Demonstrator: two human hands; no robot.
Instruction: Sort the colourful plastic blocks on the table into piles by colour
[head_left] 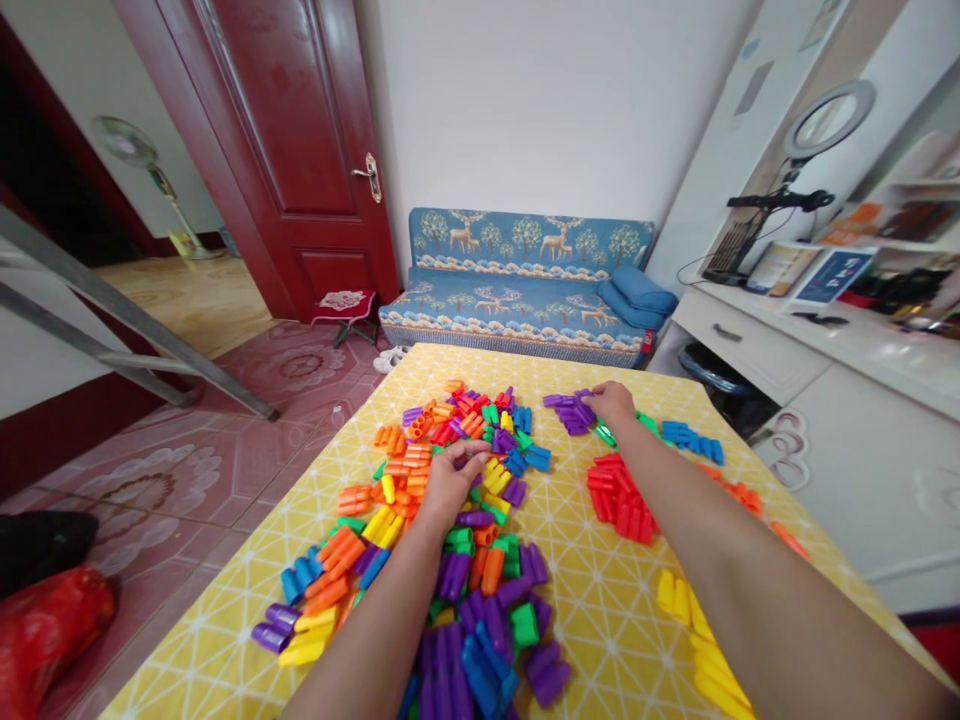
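A big mixed heap of coloured plastic blocks [457,500] covers the left and middle of a table with a yellow patterned cloth [600,590]. My left hand [448,480] rests on the heap, fingers curled around a block I cannot make out clearly. Far across the table, my right hand [613,402] reaches to a small group of purple blocks [568,411], fingers closed on one of them. To the right lie sorted groups: red blocks [619,497], blue blocks [694,439], green blocks [604,434], orange blocks [742,493] and yellow blocks [697,640].
A blue patterned sofa [517,290] stands against the far wall beyond the table. A dark red door [300,150] is at the back left, with a metal ladder [127,330] leaning on the left. White cabinets [847,420] with a ring light [829,120] line the right side.
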